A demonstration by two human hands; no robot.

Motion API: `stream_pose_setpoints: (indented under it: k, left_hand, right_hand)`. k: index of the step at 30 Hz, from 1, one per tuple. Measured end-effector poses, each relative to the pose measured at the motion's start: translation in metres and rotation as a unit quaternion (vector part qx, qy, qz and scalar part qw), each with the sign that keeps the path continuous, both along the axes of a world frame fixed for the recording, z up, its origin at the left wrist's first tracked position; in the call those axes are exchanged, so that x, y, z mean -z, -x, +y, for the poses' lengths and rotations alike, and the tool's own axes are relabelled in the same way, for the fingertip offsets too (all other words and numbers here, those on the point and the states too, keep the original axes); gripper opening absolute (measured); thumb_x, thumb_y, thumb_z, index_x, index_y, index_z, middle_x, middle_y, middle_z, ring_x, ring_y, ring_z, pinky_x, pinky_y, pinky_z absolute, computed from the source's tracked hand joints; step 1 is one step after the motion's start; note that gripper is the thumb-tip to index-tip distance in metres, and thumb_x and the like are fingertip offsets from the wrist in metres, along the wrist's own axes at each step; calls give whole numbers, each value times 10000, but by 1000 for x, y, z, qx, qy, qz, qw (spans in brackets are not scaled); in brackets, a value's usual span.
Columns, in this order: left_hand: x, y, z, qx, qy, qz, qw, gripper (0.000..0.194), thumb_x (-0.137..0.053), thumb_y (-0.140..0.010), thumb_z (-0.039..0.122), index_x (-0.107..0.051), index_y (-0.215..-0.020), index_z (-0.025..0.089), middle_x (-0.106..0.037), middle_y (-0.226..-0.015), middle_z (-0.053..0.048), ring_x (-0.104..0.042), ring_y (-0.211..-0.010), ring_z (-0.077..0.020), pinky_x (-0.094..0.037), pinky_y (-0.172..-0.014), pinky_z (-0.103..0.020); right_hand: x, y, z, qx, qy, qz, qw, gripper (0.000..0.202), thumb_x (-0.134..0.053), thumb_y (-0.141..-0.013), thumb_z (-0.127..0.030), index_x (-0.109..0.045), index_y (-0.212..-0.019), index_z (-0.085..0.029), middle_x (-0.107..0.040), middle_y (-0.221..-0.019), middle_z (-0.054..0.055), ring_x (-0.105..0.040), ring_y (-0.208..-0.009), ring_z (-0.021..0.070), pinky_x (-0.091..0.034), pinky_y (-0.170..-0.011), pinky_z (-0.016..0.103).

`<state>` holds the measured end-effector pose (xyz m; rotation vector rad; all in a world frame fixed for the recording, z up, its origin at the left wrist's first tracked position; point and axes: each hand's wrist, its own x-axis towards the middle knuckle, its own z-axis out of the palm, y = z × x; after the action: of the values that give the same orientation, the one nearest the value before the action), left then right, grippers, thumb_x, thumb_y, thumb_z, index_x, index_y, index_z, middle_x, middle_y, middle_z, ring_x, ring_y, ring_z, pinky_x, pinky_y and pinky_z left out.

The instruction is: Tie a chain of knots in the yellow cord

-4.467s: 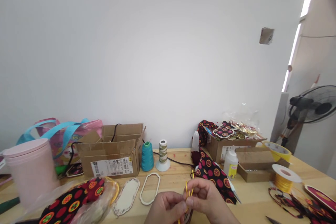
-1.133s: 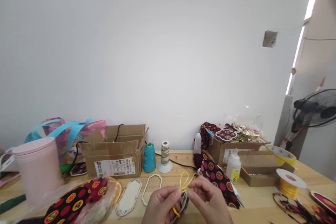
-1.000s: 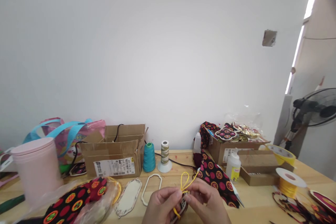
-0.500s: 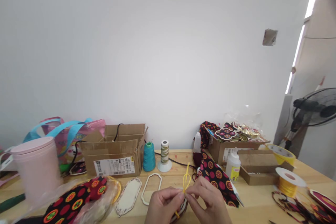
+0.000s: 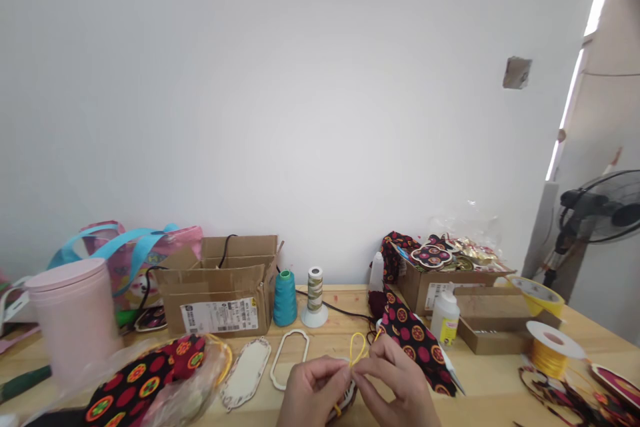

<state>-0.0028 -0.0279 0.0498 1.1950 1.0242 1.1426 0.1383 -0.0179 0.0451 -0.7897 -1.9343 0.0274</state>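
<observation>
A yellow cord (image 5: 357,345) forms a loop that stands up between my two hands at the bottom middle. My left hand (image 5: 316,390) pinches the cord at the base of the loop with thumb and forefinger. From the right, my right hand (image 5: 397,383) also pinches the cord, its fingertips almost touching the left ones. Below the fingers a pale-rimmed piece (image 5: 346,403) shows in part, with a bit of yellow cord at its lower edge; the hands cover most of it. Left of my hands lie a white frame (image 5: 274,373) and a pale scalloped plate (image 5: 246,373).
Teal thread (image 5: 285,300) and a multicoloured thread cone (image 5: 315,293) stand behind. An open cardboard box (image 5: 215,283) is left, near a pink canister (image 5: 75,320). Patterned fabric (image 5: 413,340), a glue bottle (image 5: 445,317), and a yellow cord spool (image 5: 550,350) lie right.
The upright end of yellow cord above my fingers has come down, leaving a rounder loop, with a strand now leading toward my right hand. My hands stay in nearly the same place.
</observation>
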Motion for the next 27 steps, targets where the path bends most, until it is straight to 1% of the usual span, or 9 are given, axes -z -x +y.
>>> stream_pose_setpoints:
  k: [5,10,13,16,18,20,21,23,27]
  left_hand:
    - [-5,-1,-2,11,-21,15,1000,314,-638,-554,423,-688,-614,119,-482,-508,20,-386,-507,-105,-291,-490,-212]
    - [-3,-2,0,19,-54,41,998,321,-598,-596,433,-673,-590,121,-421,-495,37,-338,-492,-96,-248,-466,-212]
    - [1,-1,1,22,-69,49,996,334,-580,-613,433,-613,-485,127,-372,-479,49,-315,-478,-90,-223,-458,-216]
    - [2,-1,1,34,-70,56,995,351,-566,-625,430,-560,-443,130,-360,-486,48,-313,-482,-91,-207,-456,-219]
    - [-1,-1,0,43,-69,60,995,350,-564,-628,425,-557,-446,126,-361,-493,46,-312,-489,-92,-205,-460,-220]
    - [-4,-1,-1,51,-68,60,995,346,-567,-629,419,-568,-456,120,-363,-500,44,-316,-498,-94,-216,-470,-220]
    - [-5,-1,-2,55,-65,60,995,343,-569,-628,419,-580,-467,117,-369,-503,42,-321,-501,-95,-224,-475,-220]
    - [-7,-1,-3,59,-51,59,995,327,-579,-620,420,-617,-521,111,-391,-506,36,-332,-503,-96,-239,-481,-220]
    - [-7,-1,-3,61,-22,46,997,325,-605,-590,424,-650,-595,101,-414,-497,34,-335,-491,-92,-239,-472,-215]
  right_hand:
    - [-1,1,1,-22,105,91,990,115,-544,-702,-196,-637,-638,-172,-470,-587,13,-475,-545,128,-391,-481,209]
    - [4,3,5,-76,212,199,954,93,-595,-655,-247,-609,-610,-166,-459,-594,-3,-464,-556,125,-401,-494,205]
    - [11,2,8,-79,251,236,935,148,-619,-624,-249,-587,-744,-168,-461,-653,-4,-452,-531,109,-392,-457,190]
    - [11,-2,8,-45,216,214,951,411,-633,-625,-236,-507,-1014,-205,-500,-832,38,-491,-597,122,-419,-486,193]
    - [8,-6,6,-26,145,145,978,509,-619,-653,-227,-438,-1129,-241,-452,-1078,92,-507,-836,189,-449,-636,244]
    - [3,-10,5,-30,70,53,996,482,-564,-703,-193,-422,-1158,-270,-326,-1253,89,-381,-1073,246,-380,-831,336]
    - [0,-11,4,-39,44,12,998,450,-531,-724,-169,-433,-1150,-277,-296,-1285,76,-318,-1130,256,-321,-894,377]
    - [-4,-13,2,-55,26,-47,997,366,-474,-750,-134,-493,-1086,-278,-332,-1265,61,-289,-1152,248,-272,-930,406]
    - [-8,-14,1,-62,64,-75,993,205,-467,-760,-143,-572,-905,-242,-466,-1071,73,-370,-1070,222,-351,-864,359]
